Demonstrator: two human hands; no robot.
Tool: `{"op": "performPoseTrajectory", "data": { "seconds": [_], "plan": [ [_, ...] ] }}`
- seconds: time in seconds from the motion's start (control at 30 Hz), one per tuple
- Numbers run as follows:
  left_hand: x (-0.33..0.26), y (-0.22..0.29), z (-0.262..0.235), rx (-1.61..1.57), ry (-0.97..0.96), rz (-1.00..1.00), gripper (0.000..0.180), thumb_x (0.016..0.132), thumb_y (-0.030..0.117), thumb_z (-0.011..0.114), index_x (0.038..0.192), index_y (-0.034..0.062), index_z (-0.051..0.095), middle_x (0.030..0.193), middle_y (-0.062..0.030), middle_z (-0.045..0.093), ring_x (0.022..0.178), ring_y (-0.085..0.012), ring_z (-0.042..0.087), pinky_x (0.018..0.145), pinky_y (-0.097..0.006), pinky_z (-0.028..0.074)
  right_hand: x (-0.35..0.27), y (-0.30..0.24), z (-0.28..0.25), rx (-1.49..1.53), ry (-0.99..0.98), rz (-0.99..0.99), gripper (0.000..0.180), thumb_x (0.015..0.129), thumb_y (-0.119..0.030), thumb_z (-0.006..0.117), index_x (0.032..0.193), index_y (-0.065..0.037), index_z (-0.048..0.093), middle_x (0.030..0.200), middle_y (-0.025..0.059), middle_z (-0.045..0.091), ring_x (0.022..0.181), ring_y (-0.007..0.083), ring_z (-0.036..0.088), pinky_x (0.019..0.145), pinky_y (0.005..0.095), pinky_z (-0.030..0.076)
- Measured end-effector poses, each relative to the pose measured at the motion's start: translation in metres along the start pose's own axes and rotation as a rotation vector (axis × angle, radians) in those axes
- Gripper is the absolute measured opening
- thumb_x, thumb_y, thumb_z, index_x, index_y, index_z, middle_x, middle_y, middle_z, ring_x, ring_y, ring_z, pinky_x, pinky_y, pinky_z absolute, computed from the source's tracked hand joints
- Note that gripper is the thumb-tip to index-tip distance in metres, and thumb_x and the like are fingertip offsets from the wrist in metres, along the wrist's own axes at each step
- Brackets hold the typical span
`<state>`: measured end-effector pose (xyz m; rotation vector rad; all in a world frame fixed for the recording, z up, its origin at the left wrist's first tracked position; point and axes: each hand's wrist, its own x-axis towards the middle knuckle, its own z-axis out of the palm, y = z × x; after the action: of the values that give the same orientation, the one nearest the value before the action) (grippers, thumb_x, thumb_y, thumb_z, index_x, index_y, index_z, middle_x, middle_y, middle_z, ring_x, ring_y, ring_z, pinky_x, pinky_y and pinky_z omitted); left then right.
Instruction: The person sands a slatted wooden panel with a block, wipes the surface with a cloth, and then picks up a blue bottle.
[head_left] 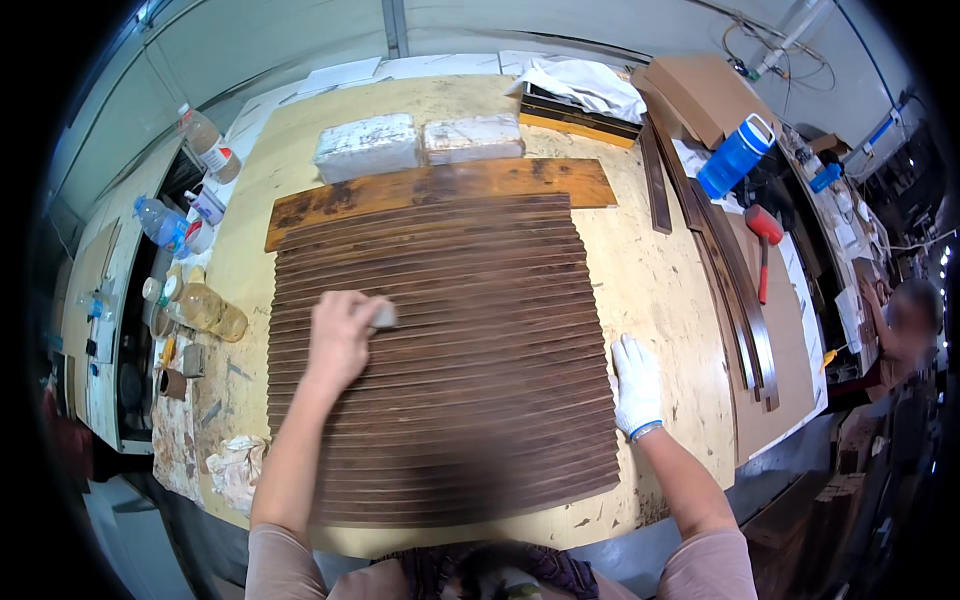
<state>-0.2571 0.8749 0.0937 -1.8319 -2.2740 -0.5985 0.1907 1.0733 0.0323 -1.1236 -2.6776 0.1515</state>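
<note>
A dark brown ribbed wooden panel (450,400) lies flat on the pale worktable, its ridges running from left to right. My bare left hand (340,335) is over the panel's left half, its fingers closed on a small pale grey pad (384,315). The fingers partly hide the pad, so I cannot tell what it is made of. My right hand (635,385), in a white knit glove, rests with straightened fingers against the panel's right edge and holds nothing. A stained orange-brown plank (440,188) lies at the panel's far edge.
Two white-wrapped blocks (368,146) stand behind the plank. Bottles and jars (212,308) line the left side. To the right are dark wood strips (735,290), a red mallet (764,226) and a blue jug (736,160). A crumpled rag (237,470) lies near left.
</note>
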Motion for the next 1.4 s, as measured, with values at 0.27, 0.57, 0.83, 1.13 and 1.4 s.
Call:
{"op": "performPoseTrajectory", "data": {
  "seconds": [0.27,0.57,0.83,1.13,1.4],
  "plan": [
    [0.030,0.048,0.013,-0.087,-0.003,0.036,0.050,0.074,-0.002,0.078,0.122,0.0117,0.072,0.107,-0.0080,0.063,0.106,-0.0309,0.056,0.092,-0.045,0.044,-0.001,-0.004,-0.004,0.047,-0.030,0.040,0.061,0.087,-0.008,0.066,0.145,-0.001,0.049,0.154,0.0250,0.045,0.140,0.0437,0.042,0.119,0.0506,0.033],
    [0.067,0.126,0.054,-0.205,-0.008,0.163,0.051,0.080,0.013,0.081,0.129,0.0092,0.068,0.106,-0.0105,0.063,0.102,-0.0315,0.057,0.089,-0.044,0.047,0.002,-0.003,-0.005,0.024,0.025,0.016,0.059,0.084,-0.012,0.070,0.138,0.001,0.053,0.145,0.0247,0.052,0.133,0.0423,0.049,0.113,0.0504,0.037],
    [0.089,0.239,0.109,-0.242,-0.120,0.323,0.045,0.084,0.021,0.080,0.127,0.0170,0.067,0.099,-0.0051,0.059,0.100,-0.0235,0.055,0.084,-0.039,0.041,0.000,0.001,-0.001,0.039,0.055,0.017,0.057,0.085,-0.014,0.069,0.138,0.000,0.055,0.147,0.0237,0.051,0.135,0.0410,0.047,0.115,0.0486,0.037],
    [-0.015,0.042,-0.012,0.005,-0.097,0.016,0.045,0.080,0.015,0.080,0.123,0.0241,0.072,0.103,-0.0048,0.066,0.099,-0.0283,0.061,0.084,-0.044,0.046,-0.003,-0.001,0.000,0.037,0.050,0.054,0.057,0.086,-0.013,0.068,0.140,0.000,0.055,0.149,0.0233,0.051,0.137,0.0409,0.046,0.117,0.0485,0.036],
    [-0.122,-0.100,-0.081,0.332,0.022,-0.489,0.046,0.080,0.000,0.074,0.124,0.0149,0.072,0.111,-0.0129,0.067,0.105,-0.0352,0.061,0.093,-0.045,0.049,-0.001,-0.002,0.002,0.061,0.015,0.045,0.060,0.088,-0.007,0.066,0.145,-0.003,0.051,0.153,0.0225,0.047,0.139,0.0417,0.044,0.118,0.0494,0.034]
  ]
}}
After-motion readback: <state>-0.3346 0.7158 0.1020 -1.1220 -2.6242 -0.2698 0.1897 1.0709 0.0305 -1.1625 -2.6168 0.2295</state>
